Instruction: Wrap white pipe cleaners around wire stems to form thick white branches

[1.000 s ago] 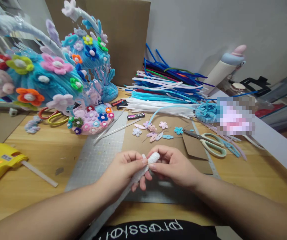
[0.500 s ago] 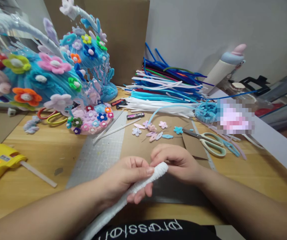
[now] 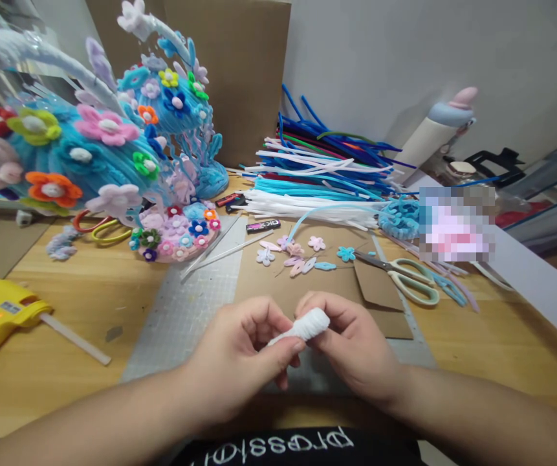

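Note:
Both hands meet low in the middle over the cutting mat, closed on a white rod (image 3: 313, 323) wrapped in fuzzy pipe cleaner. Its rounded, ridged end shows between my fingers; the rest is hidden behind my left hand. The thumb of my left hand (image 3: 251, 349) presses along the rod, with the fingers curled behind. My right hand (image 3: 353, 340) pinches the rod near its tip. Just beyond the hands, small pipe-cleaner flowers (image 3: 317, 243) and petals (image 3: 325, 265) lie on a cardboard sheet (image 3: 268, 285).
Green-handled scissors (image 3: 411, 281) lie to the right. A yellow glue gun (image 3: 6, 310) is at the left. Flower-covered blue lamps (image 3: 108, 162) stand at the back left. Bundled pipe cleaners (image 3: 312, 207) and a white bottle (image 3: 428, 136) are behind. The grey cutting mat (image 3: 171, 330) lies under the cardboard.
The rod has turned: its long tail, seen earlier running down past my left forearm, is now out of sight. My right hand has shifted its hold to the rod's tip.

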Available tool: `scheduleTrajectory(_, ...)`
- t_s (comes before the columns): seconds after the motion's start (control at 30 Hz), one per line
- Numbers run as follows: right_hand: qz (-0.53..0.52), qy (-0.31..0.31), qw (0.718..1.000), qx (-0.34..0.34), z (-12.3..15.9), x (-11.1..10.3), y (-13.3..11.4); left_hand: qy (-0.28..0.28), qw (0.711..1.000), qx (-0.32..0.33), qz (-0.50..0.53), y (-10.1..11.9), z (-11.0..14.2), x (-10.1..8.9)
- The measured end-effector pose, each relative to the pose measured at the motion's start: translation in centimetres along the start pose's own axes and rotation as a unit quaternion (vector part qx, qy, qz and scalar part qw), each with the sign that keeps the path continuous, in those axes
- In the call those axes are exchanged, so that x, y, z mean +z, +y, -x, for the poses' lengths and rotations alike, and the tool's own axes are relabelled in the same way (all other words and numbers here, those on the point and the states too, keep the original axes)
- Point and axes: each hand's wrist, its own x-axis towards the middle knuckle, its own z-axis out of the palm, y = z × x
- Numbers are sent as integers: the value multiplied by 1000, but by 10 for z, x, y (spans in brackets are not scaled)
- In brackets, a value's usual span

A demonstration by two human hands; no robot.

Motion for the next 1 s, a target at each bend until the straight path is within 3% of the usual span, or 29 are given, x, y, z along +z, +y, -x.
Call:
scheduleTrajectory(0.17,3,33,999,17,1,0,1,76,972,97,-202,-5,2,-2)
scheduleTrajectory(0.27,3,33,999,28,1,0,1,84,944,159,-278,-6,1,-3)
scheduleTrajectory(0.37,-67,26,994,87,2,6,3,92,917,220,-320,-5,0,-5)
scheduleTrajectory(0.53,-281,13,943,180,-1,15,7,106,909,272,-297,0,-2,-7)
scheduleTrajectory(0.7,-481,-71,829,277,-4,14,3,99,939,260,-202,2,-4,-6)
scheduleTrajectory(0.77,-511,-95,801,296,-4,13,1,86,954,236,-162,3,-5,-4)
scheduleTrajectory(0.87,-512,-127,793,306,-5,11,-3,75,962,221,-142,5,-4,2)
scheduleTrajectory(1.0,-468,-152,824,282,-6,8,-11,75,953,239,-171,13,-3,8)
